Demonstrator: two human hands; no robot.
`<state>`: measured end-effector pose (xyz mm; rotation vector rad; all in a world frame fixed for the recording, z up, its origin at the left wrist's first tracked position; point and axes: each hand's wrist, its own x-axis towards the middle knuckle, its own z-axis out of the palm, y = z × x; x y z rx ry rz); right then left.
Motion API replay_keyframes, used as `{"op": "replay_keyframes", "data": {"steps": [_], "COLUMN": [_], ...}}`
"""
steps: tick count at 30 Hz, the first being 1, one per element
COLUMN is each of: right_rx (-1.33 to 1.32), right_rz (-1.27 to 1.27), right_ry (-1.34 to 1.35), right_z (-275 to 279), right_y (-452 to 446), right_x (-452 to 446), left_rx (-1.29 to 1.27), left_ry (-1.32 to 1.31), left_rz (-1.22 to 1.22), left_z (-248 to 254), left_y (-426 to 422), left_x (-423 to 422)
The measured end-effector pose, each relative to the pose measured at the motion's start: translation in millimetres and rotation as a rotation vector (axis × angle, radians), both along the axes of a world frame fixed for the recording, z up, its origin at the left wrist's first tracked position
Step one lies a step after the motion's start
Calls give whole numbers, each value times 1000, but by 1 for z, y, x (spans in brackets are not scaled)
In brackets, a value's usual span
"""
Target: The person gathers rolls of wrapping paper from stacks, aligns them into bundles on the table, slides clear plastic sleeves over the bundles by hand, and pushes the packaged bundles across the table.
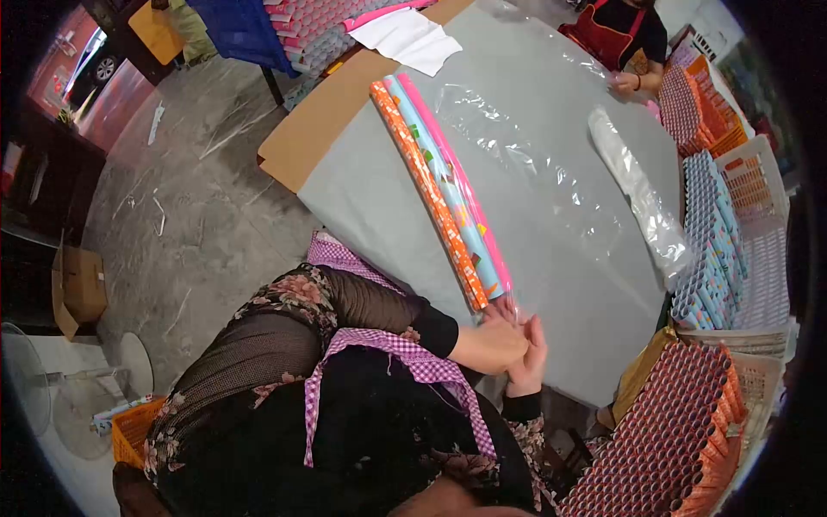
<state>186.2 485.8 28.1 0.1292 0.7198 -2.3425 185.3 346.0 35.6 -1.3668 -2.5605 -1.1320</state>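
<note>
Corners are black, edges bowed. Daylight brightens the doorway (102, 116), upper left. Glare streaks plastic film (636, 194), right of centre.

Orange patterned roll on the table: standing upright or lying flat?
Lying flat: the orange roll stretches lengthwise along the gray tabletop, side by side with the light-blue roll and the pink roll.
</note>
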Motion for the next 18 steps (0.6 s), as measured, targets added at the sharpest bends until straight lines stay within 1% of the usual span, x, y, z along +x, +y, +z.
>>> {"op": "replay_keyframes", "data": {"steps": [1,3,4,5,7,8,9,11,12,13,14,15,16,17,18], "right_rx": [1,45,43,45,194,242,245,235,134,134,180,225,274,275,305], "right_rz": [0,-28,-45,-50,-106,-122,-126,-144,-91,-99,-80,-60,-83,-85,-90], "right_ry": [-3,19,-2,-10,81,51,41,43,66,60,103,151,166,170,136], "right_z": [-2,-3,-2,-1,-2,-9,-5,7,-3,-9,-5,-2,-15,-14,-11], "right_y": [2,4,4,2,4,11,9,0,5,10,8,5,9,9,9], "right_x": [-1,0,0,0,2,2,2,2,0,3,3,4,3,3,1], "left_rx": [1,-105,-71,-70,-123,36,39,88,51,14,-104,-107,-166,-223,-341], "left_ry": [-3,41,3,-4,0,124,114,127,228,332,109,112,232,354,298], "left_rz": [0,27,50,45,-63,-30,-35,54,76,98,116,110,102,97,35], "left_z": [0,5,-9,1,15,3,9,27,25,23,24,29,35,38,34], "left_y": [0,-3,1,-5,-19,-20,-27,-53,-63,-73,-82,-97,-112,-125,-135], "left_x": [-1,1,0,1,-8,-11,-15,-24,-34,-46,-56,-65,-74,-83,-93]}}
